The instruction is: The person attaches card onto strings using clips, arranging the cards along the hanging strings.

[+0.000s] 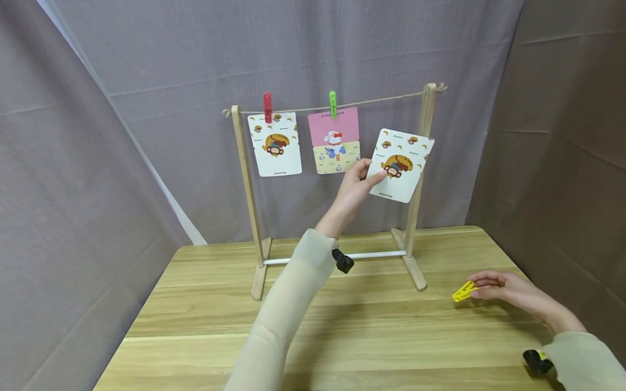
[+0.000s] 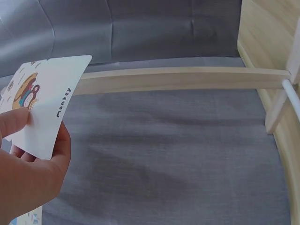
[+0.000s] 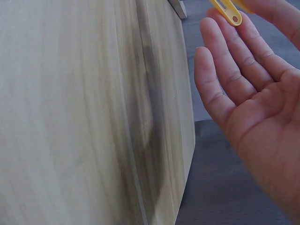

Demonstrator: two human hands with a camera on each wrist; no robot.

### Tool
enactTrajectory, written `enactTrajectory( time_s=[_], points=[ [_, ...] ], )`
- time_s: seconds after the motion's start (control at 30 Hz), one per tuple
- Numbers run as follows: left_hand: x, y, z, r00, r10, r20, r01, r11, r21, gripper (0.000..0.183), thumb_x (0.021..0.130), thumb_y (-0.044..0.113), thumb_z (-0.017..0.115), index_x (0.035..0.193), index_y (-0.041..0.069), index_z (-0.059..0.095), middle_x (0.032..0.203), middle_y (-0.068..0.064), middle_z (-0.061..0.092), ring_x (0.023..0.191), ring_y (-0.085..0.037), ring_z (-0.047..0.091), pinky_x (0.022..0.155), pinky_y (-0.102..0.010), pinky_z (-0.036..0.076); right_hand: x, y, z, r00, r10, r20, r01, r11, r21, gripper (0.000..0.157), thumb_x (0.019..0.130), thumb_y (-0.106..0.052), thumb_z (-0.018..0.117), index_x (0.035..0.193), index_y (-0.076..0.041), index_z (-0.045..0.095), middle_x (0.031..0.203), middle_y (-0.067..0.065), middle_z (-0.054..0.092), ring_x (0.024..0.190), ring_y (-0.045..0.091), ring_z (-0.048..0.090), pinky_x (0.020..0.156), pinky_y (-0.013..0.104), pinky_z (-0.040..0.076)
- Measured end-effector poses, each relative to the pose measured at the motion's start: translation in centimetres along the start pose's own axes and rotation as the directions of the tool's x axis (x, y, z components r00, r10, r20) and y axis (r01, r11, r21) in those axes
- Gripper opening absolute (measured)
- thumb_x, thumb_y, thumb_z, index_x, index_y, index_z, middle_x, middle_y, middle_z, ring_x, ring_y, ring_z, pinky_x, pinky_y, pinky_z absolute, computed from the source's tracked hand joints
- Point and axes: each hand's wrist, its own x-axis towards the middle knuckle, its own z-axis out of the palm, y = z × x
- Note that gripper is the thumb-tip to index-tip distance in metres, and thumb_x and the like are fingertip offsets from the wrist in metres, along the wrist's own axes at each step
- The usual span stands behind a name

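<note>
My left hand (image 1: 353, 187) pinches a white monkey card (image 1: 398, 165) by its lower left edge, thumb on the printed face. The card overlaps the right post of the wooden stand in the head view. In the left wrist view the card (image 2: 47, 98) tilts, its word "monkey" near one edge. Low over the table's right side, my right hand (image 1: 511, 293) pinches a yellow clothespin (image 1: 462, 291) between thumb and fingers. Only one end of that clothespin (image 3: 229, 13) shows at the top of the right wrist view.
A twine line (image 1: 381, 101) runs between the posts of the wooden stand (image 1: 248, 190). A red clothespin (image 1: 267, 107) holds another monkey card (image 1: 288, 163); a green clothespin (image 1: 333, 105) holds a pink and yellow rabbit card (image 1: 320, 130). Grey curtains (image 1: 171, 65) hang behind the wooden table (image 1: 205, 304).
</note>
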Motion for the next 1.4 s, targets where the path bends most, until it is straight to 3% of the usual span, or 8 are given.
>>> enactTrajectory(
  time_s=[0.2, 0.43, 1.0, 1.4],
  points=[
    [0.7, 1.0, 0.8, 1.0, 0.023, -0.018, -0.024, 1.0, -0.011, 0.019, 0.096, 0.009, 0.068, 0.112, 0.001, 0.062, 0.103, -0.013, 0.073, 0.081, -0.011, 0.066, 0.074, -0.023, 0.051, -0.3, -0.2, -0.1, 1.0, -0.003, -0.004, 0.003, 1.0, 0.003, 0.051, 0.1, -0.017, 0.064, 0.134, 0.018, 0.047, 0.119, 0.015, 0.067, 0.097, 0.003, 0.065, 0.082, 0.031, 0.056],
    [1.4, 1.8, 1.6, 0.999, 0.029, -0.044, -0.033, 0.995, -0.092, 0.015, 0.097, 0.006, 0.065, 0.111, 0.001, 0.06, 0.107, -0.015, 0.072, 0.085, -0.012, 0.067, 0.074, -0.023, 0.052, -0.5, -0.3, -0.1, 1.0, 0.001, 0.001, -0.001, 1.0, 0.017, 0.051, 0.1, -0.016, 0.063, 0.135, 0.017, 0.047, 0.119, 0.014, 0.067, 0.098, 0.005, 0.066, 0.082, 0.032, 0.057],
    [2.1, 2.9, 1.8, 0.993, 0.036, -0.109, -0.053, 0.987, -0.154, 0.016, 0.097, 0.008, 0.066, 0.111, 0.004, 0.058, 0.103, -0.007, 0.071, 0.083, -0.01, 0.064, 0.075, -0.022, 0.052, -1.7, -0.7, 0.2, 0.999, 0.036, 0.01, -0.037, 0.998, 0.041, 0.051, 0.101, -0.017, 0.062, 0.137, 0.016, 0.045, 0.122, 0.016, 0.065, 0.1, 0.008, 0.066, 0.083, 0.035, 0.056],
    [2.4, 3.2, 2.0, 0.988, 0.044, -0.146, -0.071, 0.98, -0.185, 0.022, 0.097, 0.006, 0.065, 0.116, -0.002, 0.058, 0.1, -0.007, 0.071, 0.08, -0.009, 0.063, 0.073, -0.021, 0.05, -2.4, -1.2, 0.2, 0.999, 0.038, -0.007, -0.038, 0.999, 0.038, 0.052, 0.101, -0.017, 0.061, 0.138, 0.016, 0.044, 0.123, 0.017, 0.064, 0.1, 0.01, 0.066, 0.082, 0.036, 0.057]
  ],
)
